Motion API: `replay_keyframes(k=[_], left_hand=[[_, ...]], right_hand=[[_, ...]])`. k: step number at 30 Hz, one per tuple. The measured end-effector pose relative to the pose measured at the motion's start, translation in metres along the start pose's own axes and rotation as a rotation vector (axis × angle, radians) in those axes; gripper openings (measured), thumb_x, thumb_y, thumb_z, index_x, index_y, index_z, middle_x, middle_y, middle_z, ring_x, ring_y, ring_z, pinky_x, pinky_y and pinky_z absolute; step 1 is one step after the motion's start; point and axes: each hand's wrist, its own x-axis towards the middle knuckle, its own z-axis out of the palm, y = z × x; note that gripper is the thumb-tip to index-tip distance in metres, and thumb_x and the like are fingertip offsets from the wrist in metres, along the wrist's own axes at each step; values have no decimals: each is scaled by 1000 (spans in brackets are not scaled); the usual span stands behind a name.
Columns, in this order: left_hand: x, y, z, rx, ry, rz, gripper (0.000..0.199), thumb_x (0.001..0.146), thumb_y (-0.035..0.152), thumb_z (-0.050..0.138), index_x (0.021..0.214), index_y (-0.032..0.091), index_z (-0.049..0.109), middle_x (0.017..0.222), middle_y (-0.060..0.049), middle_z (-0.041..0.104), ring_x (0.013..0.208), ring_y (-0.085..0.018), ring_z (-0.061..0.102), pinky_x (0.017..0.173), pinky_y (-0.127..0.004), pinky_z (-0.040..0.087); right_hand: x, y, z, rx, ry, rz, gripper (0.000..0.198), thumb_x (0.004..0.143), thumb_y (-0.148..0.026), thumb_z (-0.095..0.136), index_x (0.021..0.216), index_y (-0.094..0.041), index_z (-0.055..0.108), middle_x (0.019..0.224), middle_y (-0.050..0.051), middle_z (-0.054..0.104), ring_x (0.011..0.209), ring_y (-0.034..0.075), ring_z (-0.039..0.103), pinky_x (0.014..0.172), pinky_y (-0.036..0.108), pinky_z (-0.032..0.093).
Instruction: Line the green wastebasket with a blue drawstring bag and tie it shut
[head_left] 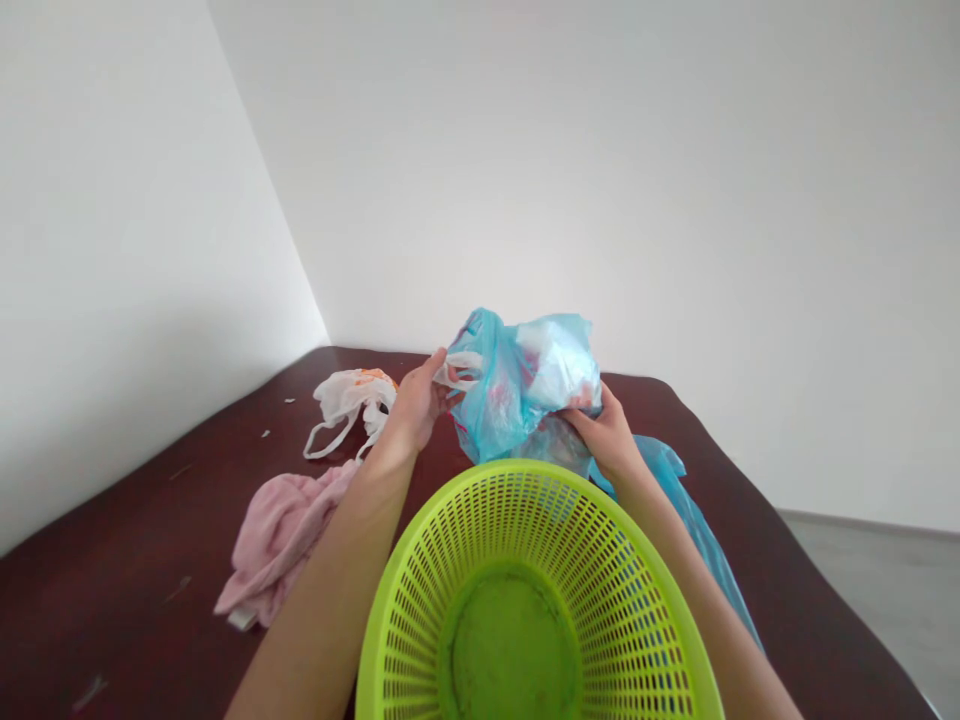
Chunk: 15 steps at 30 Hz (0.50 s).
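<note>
Beyond the far rim of a green plastic basket (pixel 510 640), both hands hold up a bundle of plastic bags. My left hand (pixel 421 402) is closed on the white handle loops of a white plastic bag (pixel 459 371) at the bundle's left side. A crumpled blue plastic bag (pixel 495 395) makes up most of the bundle, with whitish and reddish stuff showing through. At the right end, my right hand (pixel 606 432) grips its lower edge, thumb underneath. The fingers behind the bag are hidden.
A white plastic bag with orange print (pixel 352 395) lies at the left on the dark red table (pixel 135 590). Nearer is a pink cloth (pixel 289 540). Another blue bag (pixel 694 520) lies under my right forearm. White walls (pixel 600 150) stand behind and left.
</note>
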Motion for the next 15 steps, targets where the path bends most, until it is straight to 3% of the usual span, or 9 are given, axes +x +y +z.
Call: replay_keyframes(k=[3,5,7,11,15], left_hand=[[5,-4,-7,17,184,40,68,72,77,104,99,23,72,100,-6,82,88,-24,80,76,-33,61],[4,-5,-8,106,226,176,61,74,64,106,104,24,71,101,-4,80,87,-21,78,78,-32,60],[0,-2,-6,234,186,318,46,85,54,100,108,25,73,105,-4,80,92,-23,78,84,-35,62],[-15,7,6,497,39,600,15,107,35,77,119,27,79,130,-9,83,124,-29,79,115,-47,61],[-25,10,15,576,-102,690,18,114,34,68,125,28,81,140,-11,82,137,-32,75,126,-52,57]], right_hand=[[3,3,-2,-33,85,-95,57,79,-45,96,129,-25,78,121,8,88,106,31,81,102,48,68],[5,6,-2,-21,139,-117,53,80,-43,92,128,-26,78,119,8,87,104,30,80,98,47,68],[6,8,0,-2,160,-109,49,78,-40,88,124,-26,77,113,7,86,97,28,79,93,44,67],[3,4,5,47,123,-44,46,72,-39,80,116,-28,78,105,4,87,97,29,80,91,44,68],[-2,-3,7,10,54,-20,31,76,-44,78,104,-31,80,102,3,89,107,33,83,92,45,70]])
